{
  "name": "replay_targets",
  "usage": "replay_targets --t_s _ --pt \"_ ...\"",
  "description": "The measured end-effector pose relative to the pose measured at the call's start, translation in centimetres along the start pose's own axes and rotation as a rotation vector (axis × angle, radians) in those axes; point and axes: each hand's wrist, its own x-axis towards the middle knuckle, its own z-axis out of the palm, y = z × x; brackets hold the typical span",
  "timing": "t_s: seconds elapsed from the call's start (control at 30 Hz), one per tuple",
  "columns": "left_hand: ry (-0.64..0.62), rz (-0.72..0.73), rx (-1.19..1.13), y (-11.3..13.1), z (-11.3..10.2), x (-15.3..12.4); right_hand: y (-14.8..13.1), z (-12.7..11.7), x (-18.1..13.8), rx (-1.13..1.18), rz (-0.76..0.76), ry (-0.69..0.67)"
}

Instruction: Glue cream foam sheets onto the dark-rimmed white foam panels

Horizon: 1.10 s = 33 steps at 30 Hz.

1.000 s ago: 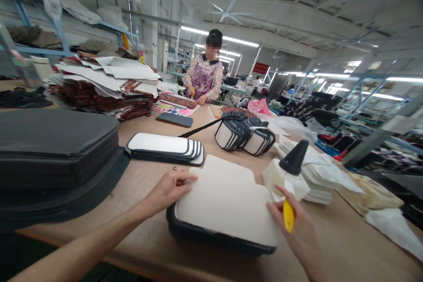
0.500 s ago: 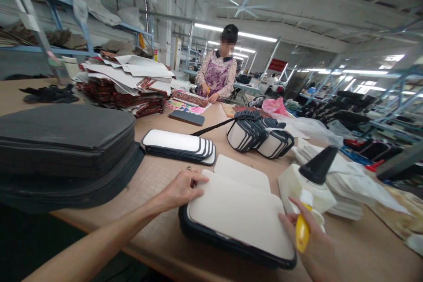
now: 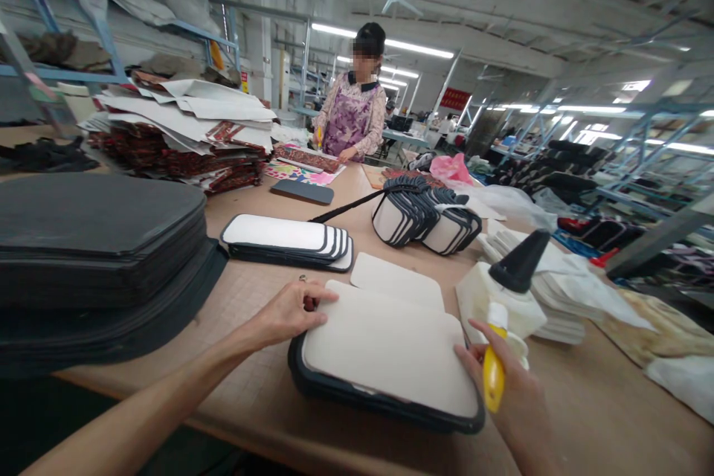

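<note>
A beige rounded board (image 3: pixel 384 349) lies on a stack of black-edged panels (image 3: pixel 390 410) at the table's front. My left hand (image 3: pixel 298 310) pinches the board's far left corner between thumb and fingers. At the board's right edge is my right hand (image 3: pixel 510 379), its fingertips touching that edge. The same hand grips a yellow-handled brush (image 3: pixel 494 364) with a white tip pointing up. Just beyond the board lies a smaller beige piece (image 3: pixel 396 281). Behind my right hand stands a whitish plastic bottle (image 3: pixel 474 290) with a black cone nozzle (image 3: pixel 518 262).
Black sheets (image 3: pixel 100 216) are piled at left. White-topped panels (image 3: pixel 279 233) and bundled black-edged pieces (image 3: pixel 401 216) lie farther back. White pieces (image 3: pixel 558 305) are stacked at right. Across the table, a person (image 3: pixel 351 104) works beside a pile of white and red-patterned pieces (image 3: pixel 184 134).
The whole view has shifted, so things sit further left and slightly higher. Both hands keep their places on the board. The person opposite has moved one hand away from the patterned strip.
</note>
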Motion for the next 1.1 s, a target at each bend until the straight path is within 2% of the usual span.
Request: replay_targets --t_s 0.23,0.47,0.83,1.1 --pt "0.007 -0.004 0.024 0.0 -0.2 0.5 -1.5 -0.7 0.4 0.103 -0.007 -0.042" --pt "0.026 0.012 0.067 -1.4 -0.3 1.1 -1.4 -0.7 0.5 0.144 -0.008 -0.052" --pt "0.022 0.008 0.055 -1.7 -0.6 1.2 -1.6 -0.6 0.7 0.117 -0.033 -0.024" --pt "0.037 0.0 0.032 -0.3 -0.3 0.7 -1.6 -0.5 0.5 0.082 -0.037 -0.036"
